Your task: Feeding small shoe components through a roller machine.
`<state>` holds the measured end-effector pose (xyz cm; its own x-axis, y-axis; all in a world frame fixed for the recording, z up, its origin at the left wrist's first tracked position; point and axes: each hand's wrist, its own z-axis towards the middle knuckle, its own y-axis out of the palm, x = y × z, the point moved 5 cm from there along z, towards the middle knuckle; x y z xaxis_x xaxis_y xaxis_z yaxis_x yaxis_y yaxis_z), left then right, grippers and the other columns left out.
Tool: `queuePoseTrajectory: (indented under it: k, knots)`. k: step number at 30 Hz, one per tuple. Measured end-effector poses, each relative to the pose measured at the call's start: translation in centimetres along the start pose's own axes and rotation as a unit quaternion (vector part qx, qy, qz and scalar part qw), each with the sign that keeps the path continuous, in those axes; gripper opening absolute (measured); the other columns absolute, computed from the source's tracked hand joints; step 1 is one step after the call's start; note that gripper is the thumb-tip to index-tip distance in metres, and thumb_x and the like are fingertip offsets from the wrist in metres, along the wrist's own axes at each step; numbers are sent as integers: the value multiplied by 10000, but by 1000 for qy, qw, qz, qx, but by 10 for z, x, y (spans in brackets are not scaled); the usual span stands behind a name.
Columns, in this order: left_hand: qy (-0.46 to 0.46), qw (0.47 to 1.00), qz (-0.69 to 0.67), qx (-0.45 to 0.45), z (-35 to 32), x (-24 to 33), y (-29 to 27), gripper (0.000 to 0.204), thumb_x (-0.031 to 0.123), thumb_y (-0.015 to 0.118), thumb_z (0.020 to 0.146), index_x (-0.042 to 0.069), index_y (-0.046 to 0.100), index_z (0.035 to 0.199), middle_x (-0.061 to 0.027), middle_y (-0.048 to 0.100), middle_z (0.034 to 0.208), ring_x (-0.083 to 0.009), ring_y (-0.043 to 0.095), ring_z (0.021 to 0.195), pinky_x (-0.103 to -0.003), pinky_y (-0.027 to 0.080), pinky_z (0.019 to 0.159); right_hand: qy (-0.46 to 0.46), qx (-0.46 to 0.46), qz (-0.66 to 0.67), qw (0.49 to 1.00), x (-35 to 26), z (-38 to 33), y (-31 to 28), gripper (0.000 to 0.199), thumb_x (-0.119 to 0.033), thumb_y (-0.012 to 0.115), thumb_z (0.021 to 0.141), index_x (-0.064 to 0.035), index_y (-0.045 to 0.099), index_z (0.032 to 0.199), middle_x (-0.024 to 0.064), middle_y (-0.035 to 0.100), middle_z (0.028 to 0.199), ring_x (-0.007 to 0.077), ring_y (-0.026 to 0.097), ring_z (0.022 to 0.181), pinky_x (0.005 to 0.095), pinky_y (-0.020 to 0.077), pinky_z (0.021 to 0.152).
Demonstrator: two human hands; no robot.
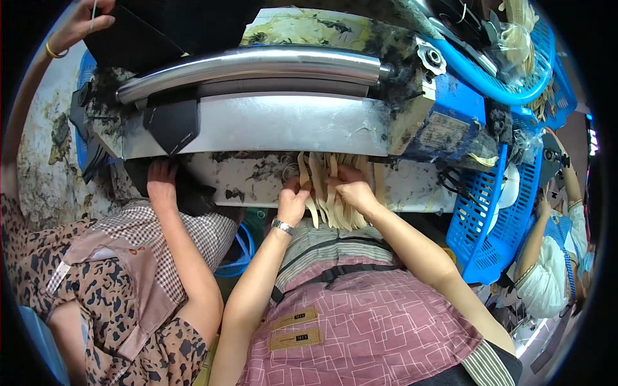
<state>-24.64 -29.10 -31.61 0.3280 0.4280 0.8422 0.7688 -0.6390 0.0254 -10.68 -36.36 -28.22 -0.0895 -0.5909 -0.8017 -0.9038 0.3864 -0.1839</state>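
Observation:
Several cream-coloured, curved flat strips point(342, 215) hang in a row over the front edge of the stained white worktop, just in front of me. At the left end of the row, my left hand point(294, 202) is closed, its thumb and fingers pinching one cream strip. My right hand point(353, 188) is closed too, gripping strips nearer the middle of the bunch, with its fingertips partly hidden. A thin pale ring or band point(289, 172) lies on the worktop beside my left hand. The upper ends of the strips run back below the machine's metal plate point(270, 122).
A machine with a shiny roller point(257, 67) and a blue motor box point(454, 119) spans the bench. A pointed black piece point(172, 127) lies on its plate. Blue baskets point(508, 212) stand right. Close left, a co-worker's hand point(162, 183) touches black material; another person sits far right.

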Motion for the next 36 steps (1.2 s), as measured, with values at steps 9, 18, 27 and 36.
queuePoseTrajectory:
  k: [9, 18, 27, 36]
  knots:
    - [19, 996, 18, 90, -6, -2, -10, 172, 101, 534, 764, -27, 562, 877, -78, 594, 713, -140, 522, 621, -284, 420, 576, -28, -51, -170, 984, -14, 2, 10, 318, -312, 588, 718, -56, 596, 907, 185, 579, 794, 328, 566, 738, 363, 441, 651]
    - [39, 988, 138, 58, -12, 10, 8, 258, 182, 654, 671, -21, 582, 812, -167, 602, 715, -229, 590, 654, -312, 455, 600, 147, -38, 101, 983, 1, 1, 15, 168, -159, 560, 776, -9, 597, 841, 6, 508, 561, 67, 455, 454, 215, 386, 429]
    - [-38, 989, -141, 16, -23, 34, -16, 97, 71, 581, 773, -2, 572, 837, -64, 612, 728, -95, 571, 631, -235, 458, 542, 11, 58, -168, 984, -22, -5, -6, 228, -202, 536, 796, 5, 562, 888, 166, 577, 624, 263, 569, 512, 337, 449, 489]
    - [-88, 957, -183, -206, -52, 76, 6, 273, 138, 500, 854, 20, 436, 1092, -7, 525, 867, -80, 538, 706, -222, 475, 670, -60, -102, 59, 991, -75, -40, 0, 188, -148, 593, 792, -15, 600, 925, -19, 539, 655, 24, 440, 509, 166, 340, 431]
